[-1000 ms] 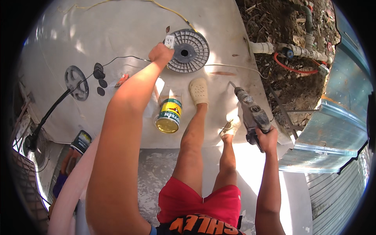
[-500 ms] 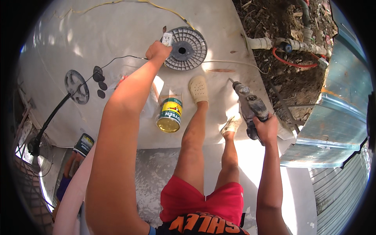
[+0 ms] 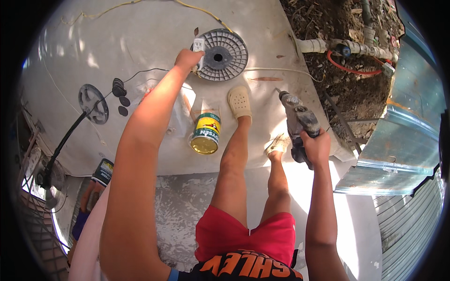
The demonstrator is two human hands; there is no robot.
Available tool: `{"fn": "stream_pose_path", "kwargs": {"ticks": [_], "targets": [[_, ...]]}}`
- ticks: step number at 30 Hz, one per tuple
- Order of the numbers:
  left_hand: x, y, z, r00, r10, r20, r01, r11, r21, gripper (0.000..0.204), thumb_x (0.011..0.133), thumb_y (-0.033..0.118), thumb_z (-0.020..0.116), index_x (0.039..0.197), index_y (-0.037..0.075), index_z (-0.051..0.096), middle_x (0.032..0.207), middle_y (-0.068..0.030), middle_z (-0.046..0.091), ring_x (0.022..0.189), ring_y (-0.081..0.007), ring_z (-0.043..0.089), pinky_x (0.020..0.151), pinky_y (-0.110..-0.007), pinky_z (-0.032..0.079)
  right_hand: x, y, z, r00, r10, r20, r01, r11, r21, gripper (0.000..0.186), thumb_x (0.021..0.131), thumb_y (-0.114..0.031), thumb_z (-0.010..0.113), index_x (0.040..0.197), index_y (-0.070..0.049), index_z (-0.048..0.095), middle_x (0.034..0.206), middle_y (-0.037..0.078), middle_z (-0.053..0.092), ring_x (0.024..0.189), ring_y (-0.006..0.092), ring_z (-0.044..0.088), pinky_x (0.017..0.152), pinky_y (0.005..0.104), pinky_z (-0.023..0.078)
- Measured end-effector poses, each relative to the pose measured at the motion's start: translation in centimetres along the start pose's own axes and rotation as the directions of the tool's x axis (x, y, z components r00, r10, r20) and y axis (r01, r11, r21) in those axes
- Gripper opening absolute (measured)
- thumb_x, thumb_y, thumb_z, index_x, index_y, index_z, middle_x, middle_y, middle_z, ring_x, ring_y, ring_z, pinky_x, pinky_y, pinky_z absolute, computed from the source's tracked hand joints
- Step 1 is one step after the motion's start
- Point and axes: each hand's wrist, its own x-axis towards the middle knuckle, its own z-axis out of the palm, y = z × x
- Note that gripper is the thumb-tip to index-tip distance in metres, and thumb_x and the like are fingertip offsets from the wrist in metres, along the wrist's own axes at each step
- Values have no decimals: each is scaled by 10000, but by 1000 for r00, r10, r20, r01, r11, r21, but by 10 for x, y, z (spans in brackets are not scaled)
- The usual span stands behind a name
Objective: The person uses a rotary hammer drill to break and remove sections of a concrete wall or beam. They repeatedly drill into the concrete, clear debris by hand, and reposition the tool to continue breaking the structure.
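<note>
My left hand (image 3: 188, 60) is closed around a white extension socket (image 3: 198, 45) at the near left edge of a round dark cable reel (image 3: 225, 51). The reel lies flat on the pale concrete, its ribbed face up. Over on the right, my right hand (image 3: 317, 146) grips the rear of a dirty, worn hammer drill (image 3: 300, 119). Its bit points away from me to the far left, toward the floor. Between my forearms lies a green and yellow paint can (image 3: 206, 133), tipped on its side, beside my left foot.
A standing fan (image 3: 47, 180) is at the left, near a wheel-shaped dark base (image 3: 93, 104) and several black discs (image 3: 119, 87). Another person's hand (image 3: 97, 186) holds a can (image 3: 102, 172). White pipe (image 3: 358, 54), dirt and metal sheeting (image 3: 398, 154) line the right. A yellow cord (image 3: 197, 10) runs behind.
The view has shifted slightly. Both hands keep hold of the same things, with the extension socket still at the reel's edge and the drill in about the same place.
</note>
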Motion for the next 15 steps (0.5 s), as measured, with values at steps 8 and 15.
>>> {"fn": "stream_pose_path", "kwargs": {"ticks": [8,15], "targets": [[-30,-6,7,1000,-16,8,12,925,379,457,966,368,573,1240,49,754,1311,-222,722,1277,-391,666,1070,-465,526,4,15,2,999,-28,-37,30,998,56,391,804,-226,782,1024,95,743,853,212,770,790,279,760,783,391,572],[17,-57,-9,902,357,244,-429,666,610,509,1003,415,479,1215,41,752,1328,-203,704,1266,-408,645,1090,-479,499,13,8,-9,993,-93,-79,95,995,23,347,814,-245,776,964,66,744,726,107,731,648,171,688,666,345,539]]}}
